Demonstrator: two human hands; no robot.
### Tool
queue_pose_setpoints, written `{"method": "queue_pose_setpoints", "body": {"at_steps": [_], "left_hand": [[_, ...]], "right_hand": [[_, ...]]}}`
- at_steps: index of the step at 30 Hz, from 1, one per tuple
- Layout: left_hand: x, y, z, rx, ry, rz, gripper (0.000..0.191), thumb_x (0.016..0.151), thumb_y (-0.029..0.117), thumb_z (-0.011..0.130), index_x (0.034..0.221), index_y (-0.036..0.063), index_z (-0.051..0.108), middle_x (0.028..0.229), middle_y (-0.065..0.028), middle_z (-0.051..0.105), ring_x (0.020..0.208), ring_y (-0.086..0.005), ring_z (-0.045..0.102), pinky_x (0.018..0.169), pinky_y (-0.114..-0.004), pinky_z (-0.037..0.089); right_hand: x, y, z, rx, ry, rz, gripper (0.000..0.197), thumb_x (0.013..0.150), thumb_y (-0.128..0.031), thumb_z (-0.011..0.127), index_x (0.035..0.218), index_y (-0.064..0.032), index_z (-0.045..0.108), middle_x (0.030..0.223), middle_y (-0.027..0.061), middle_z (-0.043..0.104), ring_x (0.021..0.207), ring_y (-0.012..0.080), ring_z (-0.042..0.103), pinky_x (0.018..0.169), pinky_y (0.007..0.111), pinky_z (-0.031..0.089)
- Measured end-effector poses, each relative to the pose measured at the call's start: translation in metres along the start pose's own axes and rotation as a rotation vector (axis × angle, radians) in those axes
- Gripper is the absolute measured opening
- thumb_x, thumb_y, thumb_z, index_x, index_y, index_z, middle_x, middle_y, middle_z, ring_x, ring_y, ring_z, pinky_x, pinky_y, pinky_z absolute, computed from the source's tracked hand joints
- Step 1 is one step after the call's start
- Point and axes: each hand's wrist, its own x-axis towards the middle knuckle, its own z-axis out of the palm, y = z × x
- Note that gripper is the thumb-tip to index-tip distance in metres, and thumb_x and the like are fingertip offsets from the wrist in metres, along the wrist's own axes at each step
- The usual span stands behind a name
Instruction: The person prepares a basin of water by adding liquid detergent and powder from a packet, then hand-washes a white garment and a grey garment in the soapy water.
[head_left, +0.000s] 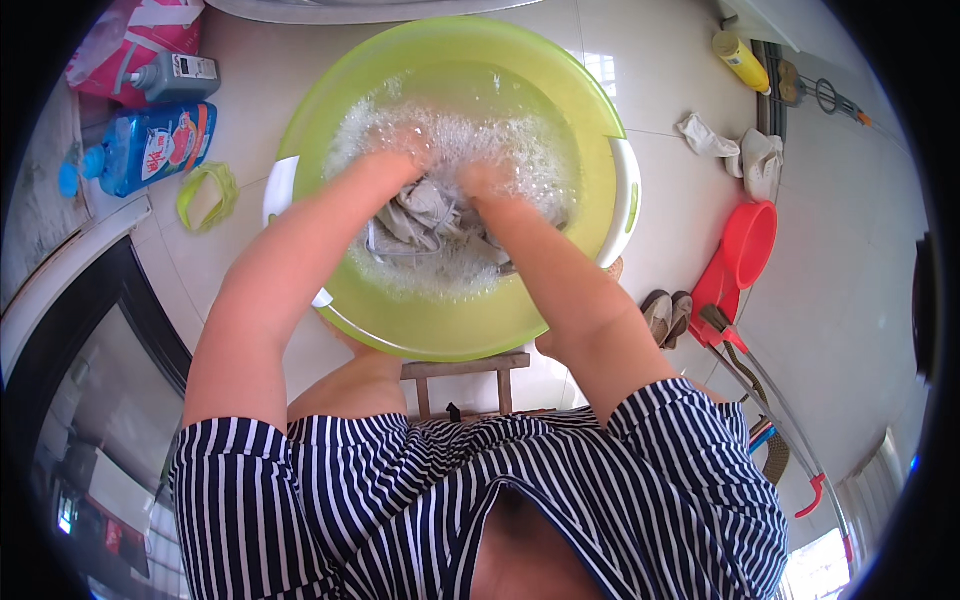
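A large lime-green plastic basin (450, 330) with white side handles stands before me, holding soapy water topped with white foam (517, 139). Both my forearms reach down into it. My left hand (405, 146) is sunk in the suds just behind a bunched grey wet cloth item (420, 217). To the right of that cloth, my right hand (487, 180) dips under the foam, close to its edge. Bubbles and water hide the fingers of both hands, so I cannot tell whether either grips the cloth. Part of the cloth rises above the water between my wrists.
At left are a blue detergent bottle (161, 146), a grey pump bottle (184, 77) and a green ring-shaped item (208, 196). On the right lie a yellow canister (741, 61), white shoes (759, 161), a red dustpan (712, 292) and dark shoes (667, 319). A wooden stool (465, 367) stands below the basin.
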Motion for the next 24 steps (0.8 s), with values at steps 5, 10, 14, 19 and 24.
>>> {"method": "queue_pose_setpoints", "body": {"at_steps": [5, 10, 14, 19, 24], "left_hand": [[0.016, 0.009, -0.021, -0.262, 0.107, -0.017, 0.047, 0.092, 0.047, 0.053, 0.115, 0.0077, 0.066, 0.121, -0.0212, 0.062, 0.112, -0.0359, 0.059, 0.091, -0.045, 0.049], [0.013, 0.039, -0.043, -0.22, 0.167, -0.088, 0.035, 0.089, 0.039, 0.054, 0.102, 0.0087, 0.067, 0.105, -0.0206, 0.067, 0.095, -0.0362, 0.064, 0.082, -0.046, 0.051], [-0.04, 0.083, -0.058, -0.269, 0.187, 0.058, 0.023, 0.083, 0.025, 0.057, 0.099, 0.0095, 0.063, 0.101, -0.0166, 0.067, 0.087, -0.0353, 0.064, 0.076, -0.046, 0.05], [-0.104, 0.087, -0.043, -0.425, 0.227, 0.138, 0.038, 0.082, 0.027, 0.059, 0.117, 0.014, 0.058, 0.135, -0.0138, 0.052, 0.113, -0.0332, 0.056, 0.086, -0.051, 0.046], [-0.116, 0.051, -0.009, 0.112, 0.28, 0.015, 0.06, 0.088, 0.04, 0.058, 0.145, 0.0282, 0.043, 0.162, -0.0047, 0.012, 0.148, -0.0373, 0.008, 0.107, -0.071, 0.016]], "right_hand": [[0.0, 0.021, -0.043, -0.247, -0.353, -0.22, 0.045, 0.088, -0.041, 0.05, 0.111, -0.0067, 0.067, 0.115, 0.0169, 0.066, 0.112, 0.032, 0.06, 0.097, 0.042, 0.043], [0.005, 0.069, -0.041, 0.714, 0.434, 0.021, 0.047, 0.094, -0.041, 0.042, 0.119, -0.0057, 0.061, 0.108, 0.0158, 0.068, 0.104, 0.0303, 0.061, 0.086, 0.041, 0.047], [-0.045, 0.074, -0.043, 0.94, 0.149, 0.178, 0.054, 0.096, -0.047, 0.039, 0.132, -0.0082, 0.053, 0.114, 0.0183, 0.066, 0.122, 0.031, 0.053, 0.097, 0.039, 0.043], [-0.11, 0.033, -0.028, 0.351, 0.103, -0.021, 0.049, 0.093, -0.041, 0.05, 0.133, -0.0138, 0.054, 0.127, 0.023, 0.058, 0.129, 0.0405, 0.045, 0.1, 0.046, 0.041], [-0.148, -0.026, 0.034, -0.067, 0.594, -0.071, 0.053, 0.093, -0.04, 0.05, 0.137, -0.0105, 0.051, 0.146, 0.0247, 0.035, 0.138, 0.0526, 0.021, 0.101, 0.068, 0.03]]}}
